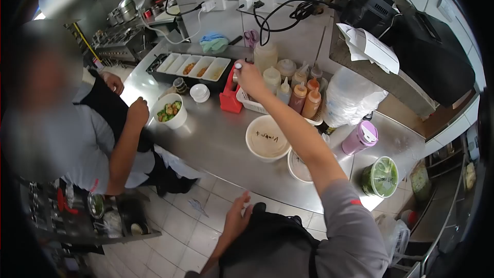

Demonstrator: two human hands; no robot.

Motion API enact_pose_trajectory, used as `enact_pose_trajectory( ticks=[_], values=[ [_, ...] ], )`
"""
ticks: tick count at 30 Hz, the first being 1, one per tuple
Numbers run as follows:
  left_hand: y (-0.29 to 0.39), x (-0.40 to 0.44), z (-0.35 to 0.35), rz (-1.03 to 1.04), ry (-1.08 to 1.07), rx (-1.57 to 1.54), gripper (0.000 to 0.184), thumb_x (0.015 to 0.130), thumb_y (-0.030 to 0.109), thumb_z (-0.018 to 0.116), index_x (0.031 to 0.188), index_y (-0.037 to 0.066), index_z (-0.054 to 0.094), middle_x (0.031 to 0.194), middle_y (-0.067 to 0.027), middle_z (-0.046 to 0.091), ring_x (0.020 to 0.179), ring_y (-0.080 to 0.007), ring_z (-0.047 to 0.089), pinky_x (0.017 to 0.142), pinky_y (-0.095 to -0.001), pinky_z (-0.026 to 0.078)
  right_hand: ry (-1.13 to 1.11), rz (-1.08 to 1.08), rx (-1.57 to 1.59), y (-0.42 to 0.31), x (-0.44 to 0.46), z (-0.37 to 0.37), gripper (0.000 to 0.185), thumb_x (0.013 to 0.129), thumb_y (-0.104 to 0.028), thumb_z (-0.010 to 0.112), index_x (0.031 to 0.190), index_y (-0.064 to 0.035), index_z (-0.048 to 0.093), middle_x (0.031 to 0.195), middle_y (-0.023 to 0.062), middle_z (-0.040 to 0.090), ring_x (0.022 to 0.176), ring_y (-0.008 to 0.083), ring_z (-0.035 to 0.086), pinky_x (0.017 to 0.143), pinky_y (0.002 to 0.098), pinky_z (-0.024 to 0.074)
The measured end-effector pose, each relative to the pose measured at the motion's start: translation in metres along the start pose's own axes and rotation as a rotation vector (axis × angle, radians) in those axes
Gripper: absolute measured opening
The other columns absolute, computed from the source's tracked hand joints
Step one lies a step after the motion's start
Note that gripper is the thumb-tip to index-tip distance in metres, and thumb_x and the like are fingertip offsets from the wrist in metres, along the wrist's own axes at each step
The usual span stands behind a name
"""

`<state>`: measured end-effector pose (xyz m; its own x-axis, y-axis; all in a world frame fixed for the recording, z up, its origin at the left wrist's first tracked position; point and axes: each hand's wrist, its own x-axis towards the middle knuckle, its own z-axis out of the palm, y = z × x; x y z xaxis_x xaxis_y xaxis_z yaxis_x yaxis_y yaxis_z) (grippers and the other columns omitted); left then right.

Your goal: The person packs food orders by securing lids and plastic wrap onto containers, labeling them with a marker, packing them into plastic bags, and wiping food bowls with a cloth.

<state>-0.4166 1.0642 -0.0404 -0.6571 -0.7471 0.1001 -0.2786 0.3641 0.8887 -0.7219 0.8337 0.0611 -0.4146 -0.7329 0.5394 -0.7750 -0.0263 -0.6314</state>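
My right hand [249, 78] reaches across the counter with its fingers closed on a small object with a round, pale end [237, 65]; most of it is hidden in the grip. Just beneath and left of this hand stands a red holder [230, 99], beside a white basket [249, 101] of squeeze bottles. Below my forearm sit a round tub with a handwritten lid [267, 136] and a second lidded tub [298, 167], partly covered by the arm. My left hand [237, 220] hangs in front of my apron, fingers stretched out and holding nothing.
At the left, a co-worker [105, 128] stands by a white bowl of broccoli [171, 112]. Behind are a black condiment tray [191, 69] and sauce bottles [311, 104]. A purple tumbler [360, 138] and a tub of greens [381, 177] stand at right, under a shelf [381, 80].
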Motion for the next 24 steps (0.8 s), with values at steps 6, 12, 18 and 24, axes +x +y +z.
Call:
enact_pose_trajectory(
  ticks=[6, 12, 18, 24],
  values=[
    [-0.018, -0.021, 0.0, -0.193, 0.014, -0.063, 0.045, 0.083, 0.001, 0.055, 0.126, 0.0, 0.042, 0.099, -0.0124, 0.061, 0.088, -0.0193, 0.059, 0.073, -0.0312, 0.047, 0.227, 0.487, -0.169, 0.061, 0.077, 0.092, 0.025, 0.083, -0.014, 0.04, 0.094, -0.0006, 0.059, 0.098, 0.019, 0.061, 0.1, 0.034, 0.056, 0.086, 0.051, 0.0412],
    [-0.008, -0.007, -0.007, -0.124, -0.171, 0.035, 0.042, 0.085, 0.002, 0.052, 0.126, 0.001, 0.043, 0.095, -0.0129, 0.062, 0.085, -0.0195, 0.06, 0.072, -0.0307, 0.046, 0.002, 0.063, -0.076, 0.008, 0.039, 0.021, 0.017, 0.076, -0.006, 0.05, 0.088, 0.005, 0.056, 0.084, 0.027, 0.059, 0.079, 0.0382, 0.062, 0.07, 0.0476, 0.0496],
    [0.058, 0.054, 0.01, 0.249, -0.24, -0.039, 0.025, 0.086, 0.002, 0.052, 0.11, -0.002, 0.055, 0.088, -0.0119, 0.064, 0.083, -0.0186, 0.061, 0.074, -0.0292, 0.047, -0.474, -0.046, 0.032, -0.036, -0.115, -0.159, 0.033, 0.08, -0.026, 0.057, 0.064, 0.0022, 0.059, 0.064, 0.0212, 0.056, 0.061, 0.0362, 0.056, 0.059, 0.0432, 0.0451],
    [0.131, 0.068, 0.066, 0.461, -0.324, -0.249, 0.02, 0.088, 0.006, 0.051, 0.105, -0.004, 0.056, 0.089, -0.011, 0.064, 0.077, -0.015, 0.062, 0.07, -0.0255, 0.048, 0.085, 0.575, 0.08, 0.07, -0.197, -0.368, 0.036, 0.079, -0.035, 0.064, 0.093, -0.0019, 0.062, 0.065, 0.0084, 0.063, 0.06, 0.0172, 0.061, 0.053, 0.0299, 0.0473]
  ],
)
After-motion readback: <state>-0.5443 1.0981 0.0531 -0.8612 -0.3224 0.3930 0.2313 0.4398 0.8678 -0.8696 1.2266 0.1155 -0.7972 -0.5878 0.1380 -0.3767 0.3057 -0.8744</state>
